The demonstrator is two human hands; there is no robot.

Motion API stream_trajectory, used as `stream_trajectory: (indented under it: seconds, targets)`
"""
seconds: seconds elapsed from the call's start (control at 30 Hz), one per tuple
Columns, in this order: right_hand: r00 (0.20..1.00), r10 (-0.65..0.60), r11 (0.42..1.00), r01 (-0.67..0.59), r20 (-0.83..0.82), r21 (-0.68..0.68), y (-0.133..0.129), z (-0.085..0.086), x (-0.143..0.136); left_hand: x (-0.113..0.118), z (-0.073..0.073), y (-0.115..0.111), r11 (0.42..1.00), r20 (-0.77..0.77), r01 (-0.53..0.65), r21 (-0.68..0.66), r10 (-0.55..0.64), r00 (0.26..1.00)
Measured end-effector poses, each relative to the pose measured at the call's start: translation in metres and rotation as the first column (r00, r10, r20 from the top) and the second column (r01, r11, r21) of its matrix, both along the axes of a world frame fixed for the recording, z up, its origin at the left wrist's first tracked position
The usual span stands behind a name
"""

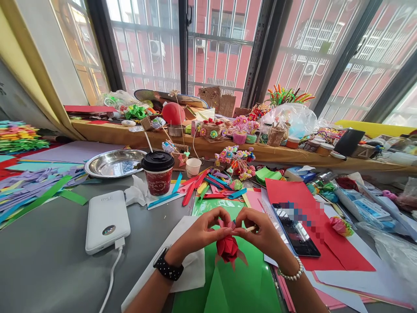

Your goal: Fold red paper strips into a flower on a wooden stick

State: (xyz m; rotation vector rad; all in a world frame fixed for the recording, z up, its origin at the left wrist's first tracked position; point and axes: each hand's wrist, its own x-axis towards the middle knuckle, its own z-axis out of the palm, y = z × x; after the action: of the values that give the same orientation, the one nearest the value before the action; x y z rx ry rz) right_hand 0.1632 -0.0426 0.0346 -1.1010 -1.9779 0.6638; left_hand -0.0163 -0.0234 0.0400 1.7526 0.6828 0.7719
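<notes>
Near the lower middle of the frame, over a green sheet (250,278), the left hand (208,228) and right hand (260,230) pinch a red paper flower (227,248) between them. The right fingers also hold a little stick (250,228).

- From my end, I saw a black watch (169,266) on the left hand (213,228) side — its wide band dotted white.
- Near the right hand (262,228), I made out a bracelet (292,270) — round, pearly beads circling the wrist.

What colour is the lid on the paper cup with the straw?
Black; the head view shows the lid clearly.
</notes>
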Motion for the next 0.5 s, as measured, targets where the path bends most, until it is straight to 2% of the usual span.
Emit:
stream_trajectory:
  seconds: [0.17,0.5]
  targets:
    - [0.999,-0.037,0.999,0.037,-0.002,-0.014,0.0008,-0.0003,-0.0001,0.001,-0.0008,0.001,1.0,-0.011,-0.022,-0.005,0.022,1.0]
    - [0.999,0.025,0.991,-0.03,-0.039,-0.132,0.0009,0.0019,-0.0004,0.0014,-0.0081,0.0049,0.998,0.019,-0.007,-0.066,0.009,1.0]
